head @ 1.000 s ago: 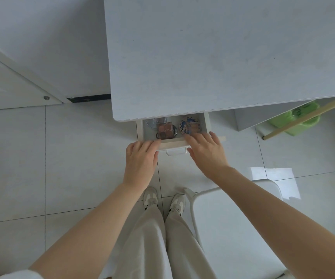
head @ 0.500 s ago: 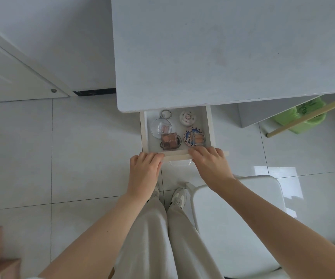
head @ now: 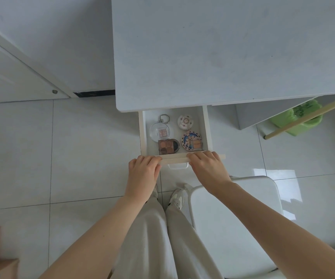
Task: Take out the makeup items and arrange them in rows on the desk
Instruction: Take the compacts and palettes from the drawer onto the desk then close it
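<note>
White drawer (head: 145, 129), brown palette (head: 167, 147)

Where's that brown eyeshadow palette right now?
In the head view, the brown eyeshadow palette lies in the open drawer, front left, just below the clear round keychain and left of the blue patterned compact.

In the drawer (head: 145, 129) below the surface (head: 223, 53), keychain case (head: 159, 129) lies left of round compact (head: 185, 122), eyeshadow palette (head: 168, 147) nearer the drawer's front.
</note>
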